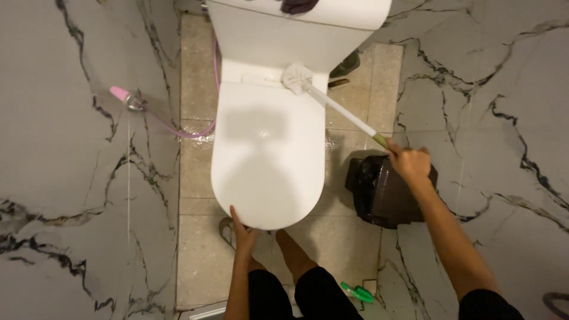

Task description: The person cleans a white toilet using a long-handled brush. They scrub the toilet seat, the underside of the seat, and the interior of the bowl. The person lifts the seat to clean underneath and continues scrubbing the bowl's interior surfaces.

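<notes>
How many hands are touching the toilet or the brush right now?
2. The left hand rests on the front edge of the closed toilet lid; the right hand grips the brush handle.

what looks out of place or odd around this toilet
A small green object lies loose on the tiled floor near the person's knees, and the floor right of the closed white toilet lid looks wet. A dark cloth sits atop the white cistern.
</notes>
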